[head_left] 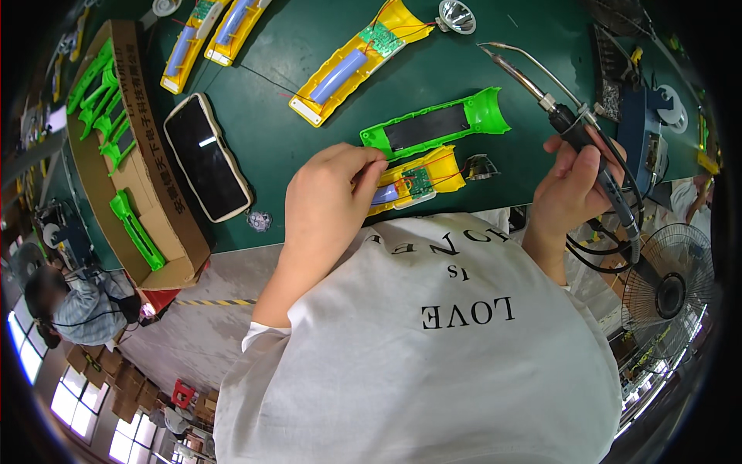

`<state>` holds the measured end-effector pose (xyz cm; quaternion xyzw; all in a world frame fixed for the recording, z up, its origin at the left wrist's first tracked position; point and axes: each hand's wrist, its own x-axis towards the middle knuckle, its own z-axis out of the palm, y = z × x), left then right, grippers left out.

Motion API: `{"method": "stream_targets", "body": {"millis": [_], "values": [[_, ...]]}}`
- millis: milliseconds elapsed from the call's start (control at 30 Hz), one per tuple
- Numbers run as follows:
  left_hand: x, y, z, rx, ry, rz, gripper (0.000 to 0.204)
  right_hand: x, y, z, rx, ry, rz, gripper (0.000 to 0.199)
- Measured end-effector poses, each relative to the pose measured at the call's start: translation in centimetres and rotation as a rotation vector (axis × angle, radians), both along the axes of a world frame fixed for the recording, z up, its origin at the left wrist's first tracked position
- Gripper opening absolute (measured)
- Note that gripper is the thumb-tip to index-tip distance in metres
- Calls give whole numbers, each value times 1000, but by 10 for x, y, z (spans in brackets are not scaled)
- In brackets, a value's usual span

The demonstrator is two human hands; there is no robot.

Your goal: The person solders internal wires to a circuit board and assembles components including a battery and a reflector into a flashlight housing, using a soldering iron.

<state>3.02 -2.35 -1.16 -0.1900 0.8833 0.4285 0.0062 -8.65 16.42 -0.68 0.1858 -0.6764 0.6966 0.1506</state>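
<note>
My right hand (568,185) is wrapped round a soldering iron (573,130) with a thin metal tube along it, its tip up and to the left, clear of the table. My left hand (328,189) has thumb and fingers pinched together at the left end of a yellow flashlight housing half (444,166); what lies between the fingertips is hidden. In that housing sit a blue battery cell (384,195) and a green circuit board (418,182), with wires to a reflector (481,167) at its right. A green housing half (488,112) with a dark inner panel lies just beyond.
Another yellow housing (321,108) with a reflector (456,17) lies farther back, two more at far left. A phone (205,155) is left of my hand, beside a cardboard box (170,224) of green parts. A fan (668,294) stands right; blue equipment (643,143) is at the right edge.
</note>
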Motion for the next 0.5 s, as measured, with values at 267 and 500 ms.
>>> {"method": "stream_targets", "body": {"millis": [267,500], "values": [[-2,-1,-9,-215,75,-8,7,12,-4,11,151,-317,86,11],[-7,2,-14,-270,23,-53,5,16,-10,6,232,-418,302,11]]}}
